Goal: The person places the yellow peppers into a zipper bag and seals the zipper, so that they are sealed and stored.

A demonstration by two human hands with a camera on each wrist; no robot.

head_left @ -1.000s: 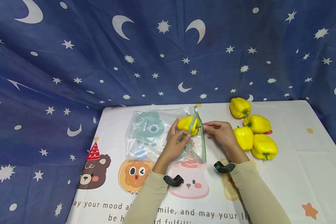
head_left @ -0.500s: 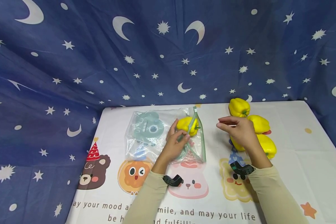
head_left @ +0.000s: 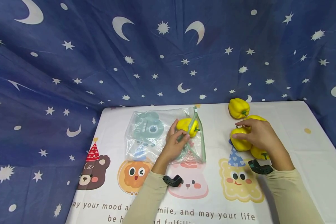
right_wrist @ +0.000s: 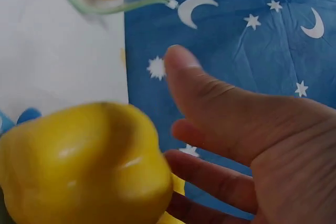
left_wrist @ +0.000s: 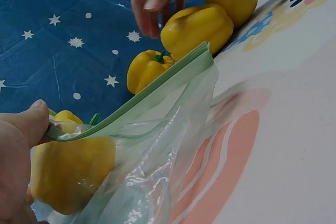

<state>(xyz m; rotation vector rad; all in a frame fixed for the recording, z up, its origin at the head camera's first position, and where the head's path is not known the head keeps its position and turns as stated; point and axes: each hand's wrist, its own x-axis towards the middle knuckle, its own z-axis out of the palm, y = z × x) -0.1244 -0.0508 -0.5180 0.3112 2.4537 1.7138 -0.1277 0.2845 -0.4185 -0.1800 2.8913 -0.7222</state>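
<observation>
A clear zip bag (head_left: 133, 140) with a green-edged mouth lies on the table, its opening facing right. Inside, just behind that mouth, is one yellow bell pepper (head_left: 183, 124). My left hand (head_left: 173, 144) pinches the bag's open edge beside this pepper; in the left wrist view the thumb (left_wrist: 31, 121) lies over the green strip. Over the loose peppers is my right hand (head_left: 259, 133), thumb and fingers spread apart above the nearest yellow bell pepper (head_left: 239, 143). The right wrist view shows that pepper (right_wrist: 84, 166) beside the fingertips, not gripped.
Close by the right hand are more yellow bell peppers: one at the back (head_left: 239, 108), one partly behind the hand (head_left: 254, 117) and one under the wrist (head_left: 259, 153). A white cartoon-printed cloth (head_left: 310, 174) covers the table; a blue star-patterned curtain (head_left: 145, 46) hangs behind.
My right hand has left the bag's mouth and moved right to the loose peppers. The left hand stays at the bag with the pepper inside it.
</observation>
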